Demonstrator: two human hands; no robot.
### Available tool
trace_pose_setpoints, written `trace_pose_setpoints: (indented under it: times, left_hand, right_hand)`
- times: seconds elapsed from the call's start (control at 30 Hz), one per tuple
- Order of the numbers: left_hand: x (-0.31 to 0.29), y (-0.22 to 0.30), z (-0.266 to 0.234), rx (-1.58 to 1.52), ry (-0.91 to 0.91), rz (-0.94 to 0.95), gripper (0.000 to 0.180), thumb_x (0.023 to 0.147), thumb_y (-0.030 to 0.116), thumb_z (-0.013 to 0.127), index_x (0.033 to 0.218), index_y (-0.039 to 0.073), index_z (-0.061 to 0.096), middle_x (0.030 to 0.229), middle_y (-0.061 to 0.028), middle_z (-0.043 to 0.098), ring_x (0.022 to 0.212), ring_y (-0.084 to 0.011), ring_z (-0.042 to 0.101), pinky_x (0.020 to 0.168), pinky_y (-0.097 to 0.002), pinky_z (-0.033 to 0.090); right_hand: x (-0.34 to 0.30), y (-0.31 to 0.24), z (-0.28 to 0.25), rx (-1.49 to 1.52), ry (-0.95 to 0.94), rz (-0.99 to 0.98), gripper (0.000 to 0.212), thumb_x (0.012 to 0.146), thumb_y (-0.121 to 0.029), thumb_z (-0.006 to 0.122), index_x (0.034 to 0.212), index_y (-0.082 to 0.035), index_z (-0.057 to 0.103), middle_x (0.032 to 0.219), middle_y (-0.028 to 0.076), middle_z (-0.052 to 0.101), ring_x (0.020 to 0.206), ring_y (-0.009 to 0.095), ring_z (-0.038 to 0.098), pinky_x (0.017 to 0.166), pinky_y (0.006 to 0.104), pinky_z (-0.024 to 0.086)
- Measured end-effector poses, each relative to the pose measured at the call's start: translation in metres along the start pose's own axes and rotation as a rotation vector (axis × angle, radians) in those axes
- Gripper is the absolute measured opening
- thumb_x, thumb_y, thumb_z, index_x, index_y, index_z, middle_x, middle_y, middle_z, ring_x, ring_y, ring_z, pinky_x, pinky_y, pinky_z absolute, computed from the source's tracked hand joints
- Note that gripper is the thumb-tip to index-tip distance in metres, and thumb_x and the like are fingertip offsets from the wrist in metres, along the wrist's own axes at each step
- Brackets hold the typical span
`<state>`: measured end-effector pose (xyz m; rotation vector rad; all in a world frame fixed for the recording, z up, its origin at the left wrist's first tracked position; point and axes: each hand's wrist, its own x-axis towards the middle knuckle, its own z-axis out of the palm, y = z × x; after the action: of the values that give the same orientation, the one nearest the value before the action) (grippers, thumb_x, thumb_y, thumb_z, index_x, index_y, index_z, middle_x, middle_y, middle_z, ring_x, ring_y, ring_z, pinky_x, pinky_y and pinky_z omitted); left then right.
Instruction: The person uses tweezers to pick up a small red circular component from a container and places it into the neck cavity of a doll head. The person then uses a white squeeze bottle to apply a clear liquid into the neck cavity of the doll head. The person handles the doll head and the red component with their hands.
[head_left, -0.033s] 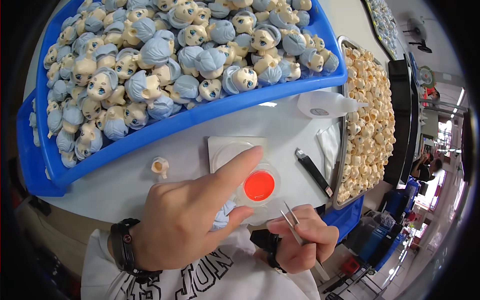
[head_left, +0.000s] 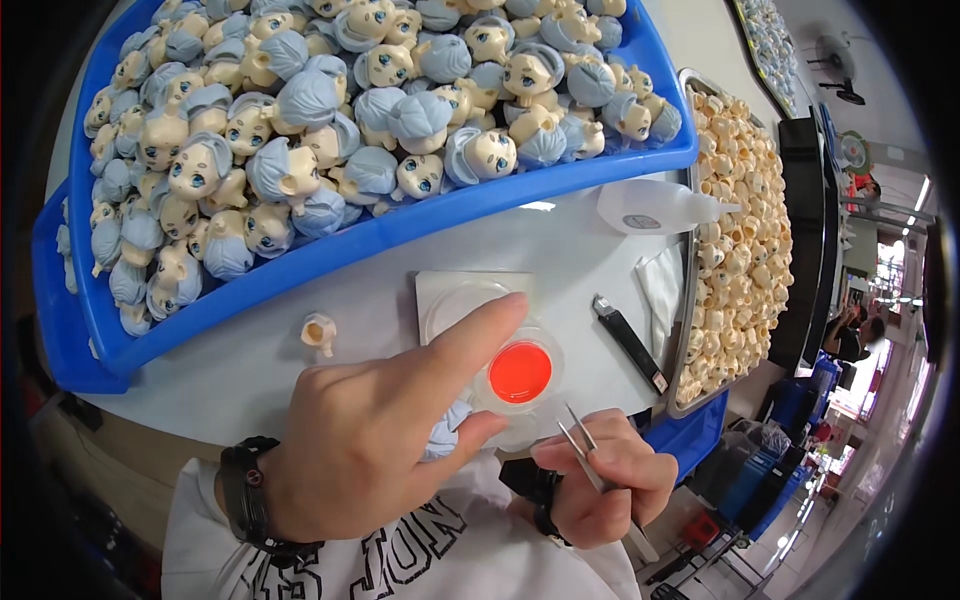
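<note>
My left hand (head_left: 380,430) is closed around a small doll head (head_left: 446,432); only its pale blue hair shows past the thumb, and the rest is hidden by the hand. The index finger stretches out over a round clear dish. My right hand (head_left: 607,482) grips metal tweezers (head_left: 600,473), whose two slim tips are apart and point up and left. Between the hands, just beyond the tweezer tips, a small clear cup of bright orange-red liquid (head_left: 519,372) stands on the table. A cream-coloured hollow doll part (head_left: 319,332) lies left of my left hand.
A large blue tray (head_left: 400,226) piled with blue-haired doll heads fills the far left. On the right, a metal tray (head_left: 684,375) holds many cream parts. Nearby lie a black-handled cutter (head_left: 628,342), a white cloth (head_left: 660,300) and a white squeeze bottle (head_left: 650,207).
</note>
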<state>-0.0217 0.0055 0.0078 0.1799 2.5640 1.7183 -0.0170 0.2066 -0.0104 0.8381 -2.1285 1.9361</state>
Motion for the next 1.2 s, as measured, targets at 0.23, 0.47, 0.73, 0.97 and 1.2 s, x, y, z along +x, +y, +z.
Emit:
trace_pose_setpoints:
  times: [0.23,0.47,0.73,0.97,1.2]
  left_hand:
    - [0.004,-0.007,-0.002,-0.033,-0.053,0.026,0.057,0.064,0.003,0.071,0.116,-0.003,0.048,0.097,-0.0137,0.061,0.053,-0.0148,0.054,0.05,-0.0258,0.043]
    - [0.005,-0.012,-0.005,-0.046,-0.079,0.065,0.056,0.066,0.009,0.072,0.115,-0.003,0.047,0.1,-0.0128,0.06,0.052,-0.014,0.053,0.049,-0.0249,0.043]
    - [0.003,-0.014,-0.006,-0.043,-0.072,0.085,0.056,0.065,0.011,0.074,0.112,-0.003,0.048,0.104,-0.0131,0.06,0.052,-0.0156,0.053,0.05,-0.0255,0.044]
    - [0.007,-0.014,-0.006,-0.053,-0.082,0.077,0.054,0.066,0.012,0.074,0.111,-0.003,0.05,0.106,-0.0139,0.06,0.057,-0.0174,0.057,0.053,-0.0252,0.047]
    - [0.005,-0.013,-0.008,-0.052,-0.081,0.06,0.052,0.066,0.01,0.073,0.11,-0.003,0.051,0.107,-0.0142,0.06,0.061,-0.0184,0.06,0.056,-0.0252,0.048]
  right_hand:
    - [0.001,0.006,0.006,-0.037,0.005,-0.032,0.021,0.082,-0.007,0.05,0.095,0.009,0.051,0.067,0.018,0.063,0.057,0.024,0.061,0.045,0.0289,0.045]
    - [0.01,0.0,0.011,-0.231,-0.028,0.03,0.027,0.093,-0.025,0.035,0.094,0.0,0.044,0.058,0.011,0.059,0.048,0.016,0.055,0.047,0.0255,0.039]
    - [0.01,0.002,0.015,-0.22,-0.008,-0.037,0.024,0.091,-0.021,0.034,0.094,0.001,0.043,0.059,0.011,0.059,0.048,0.016,0.054,0.048,0.026,0.039]
    - [0.012,0.003,0.016,-0.257,0.024,-0.033,0.024,0.09,-0.02,0.033,0.095,0.001,0.043,0.058,0.012,0.058,0.046,0.016,0.053,0.049,0.0269,0.039]
    - [0.007,0.002,0.006,-0.25,-0.007,-0.026,0.024,0.09,-0.019,0.033,0.096,0.001,0.043,0.061,0.014,0.059,0.046,0.017,0.052,0.049,0.0279,0.038]
